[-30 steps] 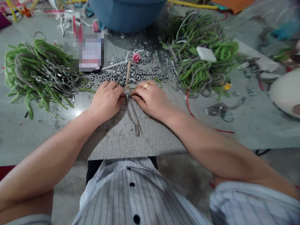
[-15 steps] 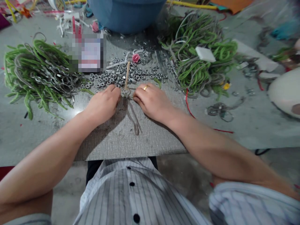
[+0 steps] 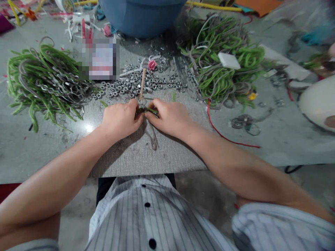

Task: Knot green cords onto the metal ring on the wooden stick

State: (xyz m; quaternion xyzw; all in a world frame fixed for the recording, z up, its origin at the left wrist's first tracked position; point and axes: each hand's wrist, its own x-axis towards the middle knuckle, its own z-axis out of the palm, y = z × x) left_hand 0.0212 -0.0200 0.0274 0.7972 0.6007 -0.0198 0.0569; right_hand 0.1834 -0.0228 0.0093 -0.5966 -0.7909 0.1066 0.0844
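Cord (image 3: 154, 142) lies on the table (image 3: 125, 162) between us and the wooden stick (image 3: 143, 83), its grey loop pointing towards our shirt (image 3: 162, 216). Our left hand (image 3: 120, 116) has thumb and fingertips closed on its knotted end, and our right hand (image 3: 171, 116) pinches that end from the other side, where some green shows. Metal nuts (image 3: 125, 87) spread beyond our hands, with a green bundle (image 3: 44, 80) on our left and a looser heap (image 3: 222, 78) on our right.
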